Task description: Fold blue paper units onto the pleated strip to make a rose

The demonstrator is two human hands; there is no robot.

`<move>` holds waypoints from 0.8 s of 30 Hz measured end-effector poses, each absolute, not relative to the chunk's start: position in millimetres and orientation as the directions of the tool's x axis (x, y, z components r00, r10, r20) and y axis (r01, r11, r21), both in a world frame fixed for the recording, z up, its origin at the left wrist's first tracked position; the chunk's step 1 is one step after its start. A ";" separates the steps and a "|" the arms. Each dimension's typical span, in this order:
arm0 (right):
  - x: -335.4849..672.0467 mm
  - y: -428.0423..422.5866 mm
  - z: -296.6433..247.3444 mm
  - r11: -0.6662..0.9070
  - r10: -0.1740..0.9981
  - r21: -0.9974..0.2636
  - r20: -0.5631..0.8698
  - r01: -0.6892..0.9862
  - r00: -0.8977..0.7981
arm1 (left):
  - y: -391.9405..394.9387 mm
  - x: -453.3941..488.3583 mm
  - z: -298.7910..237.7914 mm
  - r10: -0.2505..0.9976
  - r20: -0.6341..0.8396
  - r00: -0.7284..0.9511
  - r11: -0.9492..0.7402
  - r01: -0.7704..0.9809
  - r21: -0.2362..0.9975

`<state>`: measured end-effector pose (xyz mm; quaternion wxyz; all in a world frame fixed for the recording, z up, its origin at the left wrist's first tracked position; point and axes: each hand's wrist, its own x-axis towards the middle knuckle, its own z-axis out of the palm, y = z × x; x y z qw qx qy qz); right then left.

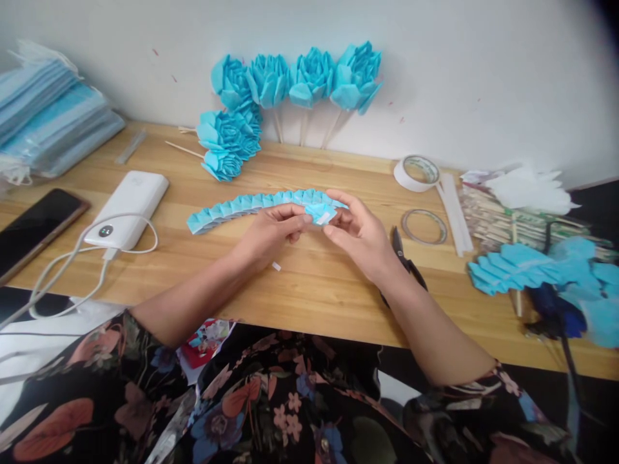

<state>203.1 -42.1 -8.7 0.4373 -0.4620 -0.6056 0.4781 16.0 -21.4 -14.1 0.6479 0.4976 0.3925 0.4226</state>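
Observation:
A small folded blue petal piece [316, 211], with a white strip of tape at its edge, is between my two hands. My left hand [273, 233] pinches its left side between thumb and fingers. On the other side, my right hand [362, 235] has its fingers curled round the piece, thumb below. Behind both hands runs a long pleated blue strip [232, 207], curving out to the left; I cannot tell whether it joins the held piece. Black-handled scissors [403, 251] lie beside my right wrist, partly hidden by it. A white scrap [276, 266] rests below my left hand.
Blue flowers on sticks [312, 77] lean at the wall. A white tape roll [416, 173], a thinner ring [424, 227], white strips [455, 212] and a glue gun [556, 309] are right. Left are a power bank [128, 206], a phone [39, 229] and stacked masks [53, 116].

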 end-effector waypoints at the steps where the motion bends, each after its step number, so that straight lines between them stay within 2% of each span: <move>1: 202.2 -42.4 -8.8 0.116 0.978 -0.983 0.087 0.143 -0.192 | -21.6 16.2 -15.0 0.935 -0.090 0.344 0.152 -0.159 0.976; 9: 200.9 -42.9 -9.4 0.138 0.977 -0.978 0.108 0.157 -0.184 | -23.4 17.2 -15.5 0.923 -0.082 0.376 0.114 -0.063 0.992; 17: 199.7 -43.9 -4.6 0.148 0.980 -0.973 0.121 0.179 -0.155 | -24.0 18.5 -10.1 0.948 -0.057 0.312 0.057 0.011 0.998; 19: 199.4 -45.4 -2.8 0.194 0.978 -0.959 0.174 0.207 -0.112 | -23.7 18.5 -10.8 0.954 -0.061 0.295 0.056 0.024 0.998; 21: 198.6 -47.6 -1.1 0.268 0.963 -0.915 0.261 0.303 -0.063 | -23.5 18.4 -11.7 0.957 -0.068 0.283 0.061 0.034 0.998; 24: 196.8 -50.6 0.1 0.397 0.903 -0.764 0.424 0.509 -0.069 | -23.6 18.4 -12.3 0.954 -0.074 0.289 0.063 0.047 0.997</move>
